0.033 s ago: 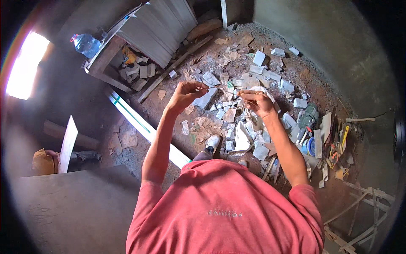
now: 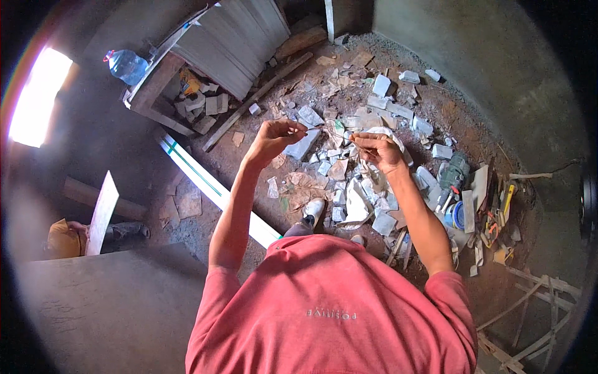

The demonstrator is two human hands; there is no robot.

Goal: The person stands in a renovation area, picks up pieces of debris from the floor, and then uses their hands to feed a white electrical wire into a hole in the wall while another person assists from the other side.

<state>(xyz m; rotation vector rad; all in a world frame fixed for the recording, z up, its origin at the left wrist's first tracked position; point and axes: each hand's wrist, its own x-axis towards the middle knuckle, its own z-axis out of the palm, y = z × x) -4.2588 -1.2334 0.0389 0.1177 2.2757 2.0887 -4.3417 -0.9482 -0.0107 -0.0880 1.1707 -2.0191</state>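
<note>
Both arms reach forward over the rubble, with the hands raised a short distance apart. A thin, dark reddish strand, like cord or wire, runs slackly across the gap between them. One end is pinched in the fingertips of my left hand. My right hand also has its thumb and fingers closed on the strand, and a bit of it seems to hang below them. The strand's exact material is too fine to make out. White broken blocks and crumpled paper lie on the floor beneath the hands.
A long white board with a green stripe slants at left. A co-worker in yellow is beside an upright panel. A water jug stands on a cabinet. At right are a blue bucket, a green bag and tools.
The strand between my hands shows as a slack loop now, where before only a short dark piece was visible. My hands have hardly moved.
</note>
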